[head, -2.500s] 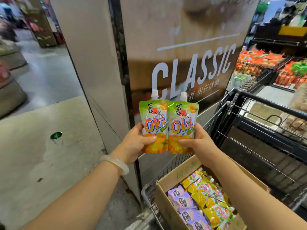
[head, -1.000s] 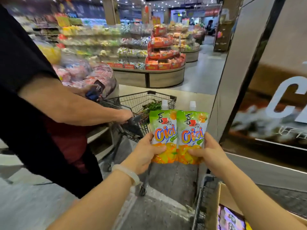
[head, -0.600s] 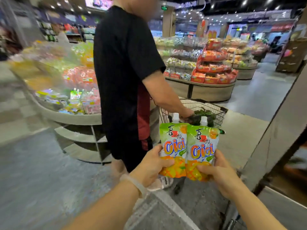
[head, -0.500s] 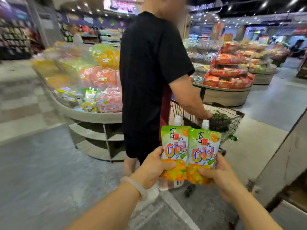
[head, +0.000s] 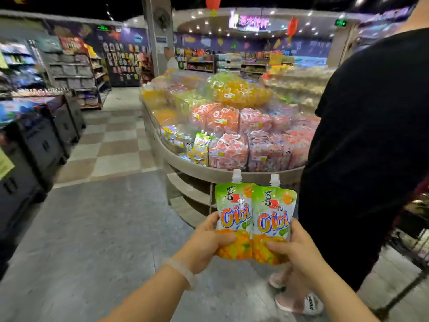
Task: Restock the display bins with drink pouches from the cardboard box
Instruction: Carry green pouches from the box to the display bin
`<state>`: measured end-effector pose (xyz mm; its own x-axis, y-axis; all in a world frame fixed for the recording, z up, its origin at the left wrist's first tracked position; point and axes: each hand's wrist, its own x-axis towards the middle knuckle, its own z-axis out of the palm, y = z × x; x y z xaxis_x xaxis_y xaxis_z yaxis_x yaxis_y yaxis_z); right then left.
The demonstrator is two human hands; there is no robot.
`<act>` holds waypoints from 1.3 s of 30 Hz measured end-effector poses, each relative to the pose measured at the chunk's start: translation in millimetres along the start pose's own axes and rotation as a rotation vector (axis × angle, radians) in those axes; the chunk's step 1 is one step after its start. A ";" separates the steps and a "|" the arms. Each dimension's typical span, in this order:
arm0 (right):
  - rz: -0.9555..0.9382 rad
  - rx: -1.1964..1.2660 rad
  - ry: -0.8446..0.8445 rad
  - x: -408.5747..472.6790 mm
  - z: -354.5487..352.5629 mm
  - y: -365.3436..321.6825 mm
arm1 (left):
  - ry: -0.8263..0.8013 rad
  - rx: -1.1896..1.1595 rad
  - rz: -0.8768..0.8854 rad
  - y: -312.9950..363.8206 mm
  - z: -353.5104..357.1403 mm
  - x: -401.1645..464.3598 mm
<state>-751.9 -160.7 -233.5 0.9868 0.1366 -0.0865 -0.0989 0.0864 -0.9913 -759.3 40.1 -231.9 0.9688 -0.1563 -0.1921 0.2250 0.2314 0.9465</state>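
I hold two green and orange drink pouches with white caps upright, side by side, in front of me. My left hand [head: 204,242] grips the left pouch [head: 233,212] at its lower edge. My right hand [head: 294,249] grips the right pouch [head: 274,217] the same way. Ahead stands a rounded display island [head: 197,169] with clear bins [head: 202,147]; one bin at its near left holds similar pouches, others hold pink and orange jelly packs. The cardboard box is out of view.
A person in a black shirt [head: 371,159] stands close on the right, partly in front of the island, feet in sandals [head: 301,303] near my right arm. Dark low cabinets [head: 41,140] line the left. Grey floor [head: 104,228] lies between them and the island.
My view has swung left from the trolley and box to the display island. The person with the trolley has shifted to the right edge. Both hands keep holding the two pouches.
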 end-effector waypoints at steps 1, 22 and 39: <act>0.009 -0.004 -0.013 13.5 11.5 -0.7 | 0.005 0.000 0.002 5.8 -13.3 6.6; 0.070 -0.016 -0.135 329.8 151.6 14.1 | 0.176 -0.038 0.050 76.8 -217.0 233.5; 0.098 -0.088 -0.147 641.5 209.2 -4.7 | 0.260 -0.067 0.008 164.4 -337.3 511.9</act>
<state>-145.1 133.0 -263.7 0.9431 0.2829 -0.1745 -0.1760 -0.0203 -0.9842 -191.5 322.0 -262.1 0.9627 0.0954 -0.2532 0.2154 0.2959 0.9306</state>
